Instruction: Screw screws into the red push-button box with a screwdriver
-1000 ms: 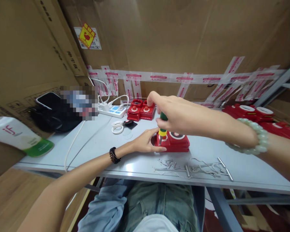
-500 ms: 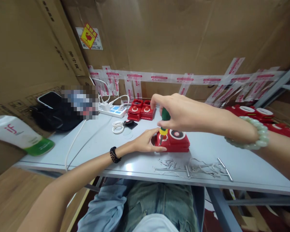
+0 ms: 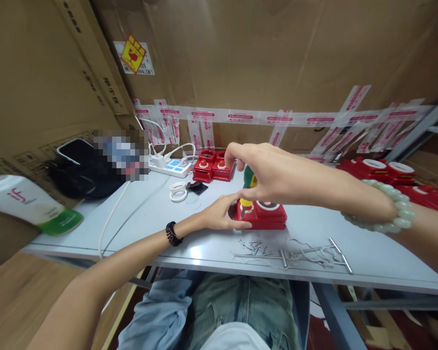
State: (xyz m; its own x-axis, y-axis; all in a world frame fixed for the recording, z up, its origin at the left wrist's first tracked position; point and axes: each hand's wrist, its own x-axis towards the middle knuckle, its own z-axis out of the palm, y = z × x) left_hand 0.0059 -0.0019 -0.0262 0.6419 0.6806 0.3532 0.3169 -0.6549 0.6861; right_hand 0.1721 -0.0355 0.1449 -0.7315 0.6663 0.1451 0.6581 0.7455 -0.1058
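Head view, right fingers gripping one screwdriver (green-yellow), left fingers clasping one red case, two red units behind

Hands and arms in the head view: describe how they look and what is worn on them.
The left hand and right hand are ungloved. The left wrist carries a dark, coiled-looking band; the right wrist a bracelet of round, pale green, glossy beads. No sleeve covers either forearm.

The screwdriver is green and yellow, the case red.
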